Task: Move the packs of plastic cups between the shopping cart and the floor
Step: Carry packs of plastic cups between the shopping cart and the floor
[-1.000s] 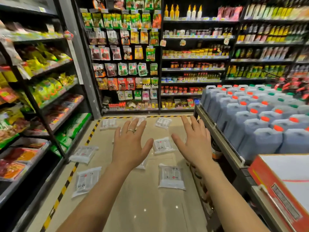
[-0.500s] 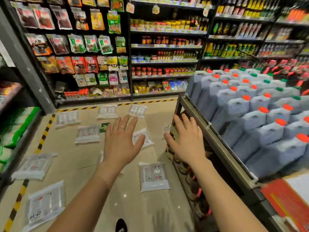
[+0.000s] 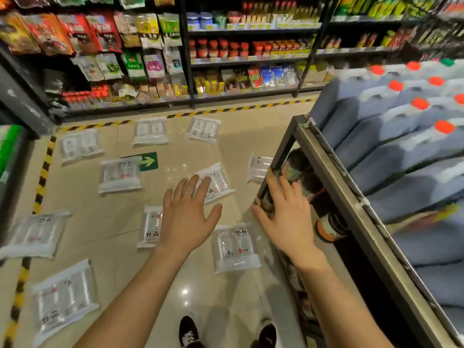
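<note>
Several clear packs of plastic cups lie flat on the beige floor of a shop aisle. One pack (image 3: pixel 234 247) lies just below and between my hands, another (image 3: pixel 150 226) is partly hidden under my left hand, and a third (image 3: pixel 217 182) lies beyond its fingertips. My left hand (image 3: pixel 187 217), with a ring, is spread open in the air above the floor and holds nothing. My right hand (image 3: pixel 286 217) is also open with straight fingers, in front of the corner of a shelf rack. No shopping cart is in view.
A metal rack (image 3: pixel 334 177) full of large blue jugs with red caps stands at my right, jars on its lower level. Product shelves (image 3: pixel 251 59) close the aisle ahead and at left. Yellow-black tape (image 3: pixel 41 177) borders the floor. My feet (image 3: pixel 188 332) are at the bottom.
The view has tilted down and moved forward, so the packs appear closer. Both hands stay open and empty and have lowered towards the floor packs.
</note>
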The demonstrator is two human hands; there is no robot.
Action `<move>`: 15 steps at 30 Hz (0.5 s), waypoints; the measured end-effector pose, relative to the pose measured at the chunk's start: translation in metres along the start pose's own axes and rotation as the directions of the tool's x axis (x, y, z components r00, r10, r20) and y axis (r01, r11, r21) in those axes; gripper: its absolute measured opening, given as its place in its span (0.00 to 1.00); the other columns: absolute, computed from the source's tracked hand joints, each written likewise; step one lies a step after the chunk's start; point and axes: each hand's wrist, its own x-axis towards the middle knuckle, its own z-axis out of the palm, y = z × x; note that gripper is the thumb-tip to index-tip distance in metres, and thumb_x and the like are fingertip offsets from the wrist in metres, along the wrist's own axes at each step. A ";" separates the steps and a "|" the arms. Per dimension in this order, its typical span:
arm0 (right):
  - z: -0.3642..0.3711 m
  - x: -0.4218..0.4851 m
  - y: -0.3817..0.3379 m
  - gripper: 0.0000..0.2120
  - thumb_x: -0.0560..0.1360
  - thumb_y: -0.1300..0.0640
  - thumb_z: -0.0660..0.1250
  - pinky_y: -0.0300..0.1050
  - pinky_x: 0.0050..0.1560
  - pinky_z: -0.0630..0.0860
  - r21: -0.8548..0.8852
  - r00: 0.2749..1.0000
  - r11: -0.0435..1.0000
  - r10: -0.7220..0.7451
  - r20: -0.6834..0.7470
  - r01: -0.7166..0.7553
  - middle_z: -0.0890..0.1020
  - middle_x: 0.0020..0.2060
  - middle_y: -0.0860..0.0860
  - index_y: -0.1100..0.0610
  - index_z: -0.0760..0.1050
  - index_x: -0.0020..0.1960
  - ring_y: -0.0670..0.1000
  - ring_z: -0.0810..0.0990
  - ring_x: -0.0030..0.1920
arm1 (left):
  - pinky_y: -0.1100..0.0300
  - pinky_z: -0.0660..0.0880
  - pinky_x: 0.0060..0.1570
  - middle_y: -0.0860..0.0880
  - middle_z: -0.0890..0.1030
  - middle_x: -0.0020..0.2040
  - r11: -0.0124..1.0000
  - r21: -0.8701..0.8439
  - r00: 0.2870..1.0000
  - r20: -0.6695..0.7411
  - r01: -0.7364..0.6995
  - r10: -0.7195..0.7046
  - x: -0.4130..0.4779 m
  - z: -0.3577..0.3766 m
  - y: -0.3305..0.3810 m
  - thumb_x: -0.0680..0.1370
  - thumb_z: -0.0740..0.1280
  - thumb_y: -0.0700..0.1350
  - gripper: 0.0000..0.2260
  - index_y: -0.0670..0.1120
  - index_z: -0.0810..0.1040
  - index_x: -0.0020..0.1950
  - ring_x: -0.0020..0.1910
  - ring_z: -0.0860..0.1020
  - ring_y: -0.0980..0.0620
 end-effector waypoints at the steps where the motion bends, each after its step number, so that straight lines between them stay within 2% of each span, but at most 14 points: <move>1: 0.012 0.009 0.007 0.35 0.76 0.34 0.54 0.61 0.72 0.61 -0.001 1.000 1.000 0.002 0.028 -0.002 0.62 0.76 0.57 0.48 0.56 0.78 0.63 0.57 0.76 | 0.40 0.60 0.71 0.45 0.67 0.75 1.000 -0.004 1.000 0.008 0.012 -0.012 0.009 0.013 -0.002 0.75 0.50 0.65 0.33 0.51 0.65 0.76 0.74 0.64 0.41; 6: 0.073 0.050 0.049 0.35 0.75 0.34 0.53 0.62 0.68 0.66 0.016 0.990 1.000 -0.016 0.143 0.014 0.68 0.72 0.58 0.52 0.62 0.76 0.63 0.63 0.72 | 0.42 0.59 0.72 0.45 0.66 0.76 0.994 -0.040 0.993 0.067 0.103 -0.100 0.050 0.082 -0.004 0.75 0.49 0.65 0.34 0.52 0.62 0.78 0.75 0.63 0.42; 9: 0.114 0.074 0.080 0.34 0.76 0.35 0.55 0.60 0.68 0.64 0.045 0.978 0.998 -0.043 0.204 0.034 0.66 0.73 0.58 0.52 0.62 0.77 0.62 0.62 0.74 | 0.42 0.57 0.73 0.47 0.65 0.77 0.985 -0.041 0.982 0.096 0.168 -0.163 0.072 0.127 0.000 0.74 0.48 0.65 0.35 0.52 0.61 0.78 0.75 0.62 0.42; 13: 0.176 0.108 0.125 0.35 0.78 0.35 0.56 0.56 0.73 0.57 0.056 0.942 0.998 -0.038 0.333 0.021 0.58 0.78 0.55 0.48 0.53 0.79 0.57 0.55 0.77 | 0.40 0.61 0.70 0.44 0.67 0.75 0.968 -0.005 0.961 0.122 0.252 -0.249 0.089 0.193 -0.001 0.75 0.52 0.65 0.33 0.50 0.63 0.78 0.74 0.64 0.40; 15: 0.211 0.122 0.145 0.35 0.78 0.36 0.57 0.54 0.74 0.56 0.042 0.928 0.999 -0.043 0.371 0.030 0.57 0.78 0.54 0.48 0.51 0.79 0.56 0.55 0.77 | 0.39 0.63 0.69 0.43 0.68 0.75 0.958 0.007 0.948 0.147 0.286 -0.284 0.094 0.230 -0.007 0.76 0.53 0.64 0.33 0.50 0.63 0.78 0.73 0.66 0.39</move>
